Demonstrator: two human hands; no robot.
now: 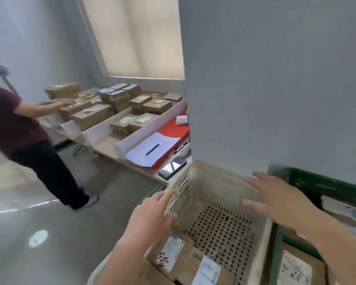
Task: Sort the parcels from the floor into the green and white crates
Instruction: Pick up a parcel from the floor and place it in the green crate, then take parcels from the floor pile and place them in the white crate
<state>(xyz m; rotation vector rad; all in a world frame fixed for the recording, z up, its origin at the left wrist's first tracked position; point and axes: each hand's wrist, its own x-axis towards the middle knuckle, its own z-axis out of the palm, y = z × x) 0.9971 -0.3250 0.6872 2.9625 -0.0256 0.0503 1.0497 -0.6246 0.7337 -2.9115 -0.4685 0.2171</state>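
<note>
Hovering above perforated crate [218, 182], right hand [280, 200]

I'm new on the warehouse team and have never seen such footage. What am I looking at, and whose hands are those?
There is no machine here. A person wears a camera on the head, so the picture looks forward and down at their own hands. The left hand is at the left wall of the white crate; blur hides whether it grips. The right hand hovers open over that crate, holding nothing. Labelled cardboard parcels lie in the white crate, and more in the green crate to its right. Behind, a second person reaches toward boxes on a table.
</note>
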